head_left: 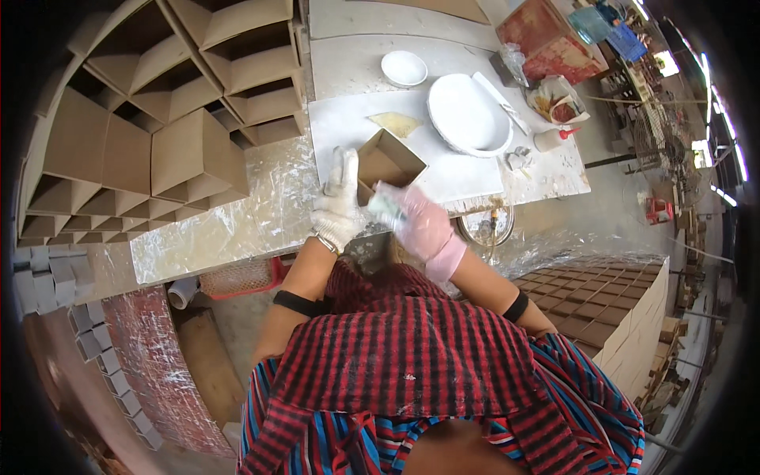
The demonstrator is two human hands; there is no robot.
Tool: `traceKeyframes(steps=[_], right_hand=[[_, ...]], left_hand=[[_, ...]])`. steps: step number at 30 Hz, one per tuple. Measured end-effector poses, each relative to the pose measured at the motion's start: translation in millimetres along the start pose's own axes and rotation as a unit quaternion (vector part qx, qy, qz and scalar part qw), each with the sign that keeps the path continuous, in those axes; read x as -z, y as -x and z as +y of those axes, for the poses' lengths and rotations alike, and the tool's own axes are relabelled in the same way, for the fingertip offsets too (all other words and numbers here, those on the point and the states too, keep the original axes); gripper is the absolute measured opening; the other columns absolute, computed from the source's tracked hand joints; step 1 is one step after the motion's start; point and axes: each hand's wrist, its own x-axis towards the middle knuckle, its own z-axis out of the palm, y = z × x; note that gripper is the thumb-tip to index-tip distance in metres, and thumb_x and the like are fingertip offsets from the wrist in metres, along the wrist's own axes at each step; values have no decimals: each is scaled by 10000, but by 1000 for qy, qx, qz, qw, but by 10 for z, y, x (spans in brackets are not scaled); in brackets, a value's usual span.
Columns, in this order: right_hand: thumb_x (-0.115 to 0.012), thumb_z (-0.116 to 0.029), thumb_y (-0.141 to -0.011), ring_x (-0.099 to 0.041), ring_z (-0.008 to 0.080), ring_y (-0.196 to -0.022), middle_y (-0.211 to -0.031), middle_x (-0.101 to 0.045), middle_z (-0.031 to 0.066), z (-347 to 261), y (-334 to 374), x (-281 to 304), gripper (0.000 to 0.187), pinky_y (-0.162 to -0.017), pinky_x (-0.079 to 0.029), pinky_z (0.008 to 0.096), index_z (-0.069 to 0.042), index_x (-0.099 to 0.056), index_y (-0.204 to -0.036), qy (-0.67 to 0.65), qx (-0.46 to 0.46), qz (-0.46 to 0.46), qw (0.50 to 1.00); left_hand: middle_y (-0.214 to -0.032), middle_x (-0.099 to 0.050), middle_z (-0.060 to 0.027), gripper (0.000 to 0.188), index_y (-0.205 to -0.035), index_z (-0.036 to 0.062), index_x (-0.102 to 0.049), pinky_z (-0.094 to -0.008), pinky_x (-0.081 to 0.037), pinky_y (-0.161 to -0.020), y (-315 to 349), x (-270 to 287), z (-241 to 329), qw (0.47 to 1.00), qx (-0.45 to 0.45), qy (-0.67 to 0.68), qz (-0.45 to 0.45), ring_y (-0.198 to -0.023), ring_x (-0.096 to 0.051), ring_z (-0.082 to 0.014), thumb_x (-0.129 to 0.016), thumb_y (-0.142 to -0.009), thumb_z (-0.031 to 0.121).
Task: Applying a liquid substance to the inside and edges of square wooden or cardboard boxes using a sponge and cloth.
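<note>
An open-topped brown cardboard box sits tilted at the table's near edge. My left hand, in a white knit glove, grips it along its left wall, fingers pointing up. My right hand, in a pink glove, is closed at the box's near right side. It holds a small flat pale green-and-white piece, too blurred to name. Beyond the box lies a yellowish fan-shaped scrap. Farther right stands a wide white-coated basin, with a white flat stick across its rim.
Stacked open cardboard boxes fill the table's left side. At the back are a white bowl and a red box. A red-tipped squeeze bottle stands right. Below right is a pallet of brown boxes; a pink basket sits below left.
</note>
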Motion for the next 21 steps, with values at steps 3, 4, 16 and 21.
traceKeyframes(steps=[3,4,16,21], right_hand=[[-598,-221,-818,-575,262,-801,-872,-571,99,23,-539,157,337,-697,-470,326,-131,-569,-1142,48,6,-35,998],[-579,-240,-828,-573,262,-816,-896,-572,95,21,-704,126,332,-707,-471,329,-132,-563,-1141,77,33,-47,995],[-541,-215,-823,-579,296,-834,-915,-541,110,-77,-343,355,379,-707,-477,396,-177,-487,-1196,169,-13,-301,938],[-548,-208,-818,-586,309,-801,-900,-547,109,122,-708,-73,396,-690,-478,403,-174,-483,-1207,119,88,-134,980]], left_hand=[[-1366,-264,-261,1109,-1393,14,-39,-387,-365,-967,67,32,98,989,135,40,-43,-1206,-382,-379,-785,-618,283],[-1338,-318,-261,1119,-1388,1,-31,-379,-392,-942,84,69,124,984,161,69,-39,-1169,-428,-376,-793,-612,263],[-1357,-286,-272,1053,-1386,-10,-46,-379,-343,-1000,178,-154,17,977,175,119,5,-1231,-359,-380,-757,-663,273],[-1345,-311,-259,1066,-1380,-22,4,-364,-339,-998,166,-226,-47,962,179,204,-8,-1214,-380,-355,-751,-677,246]])
